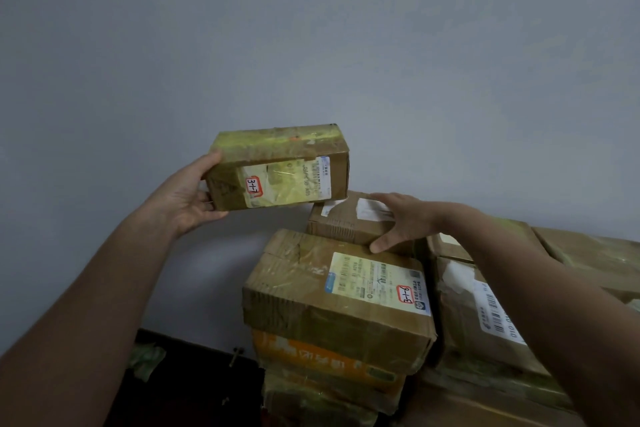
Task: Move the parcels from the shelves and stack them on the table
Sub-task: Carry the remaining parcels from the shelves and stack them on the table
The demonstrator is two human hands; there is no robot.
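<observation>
Head view: raised left hand (188, 198) curls fingers round taped parcel (277, 170); outstretched right hand (405, 222) clasps small parcel (346, 222).

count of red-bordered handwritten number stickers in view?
2. The 3-1-7 sticker is on the raised parcel gripped by the left hand; the 3-1-6 sticker is on the large parcel, just in front of the small parcel the right hand holds. Other parcels may hide more.
</observation>
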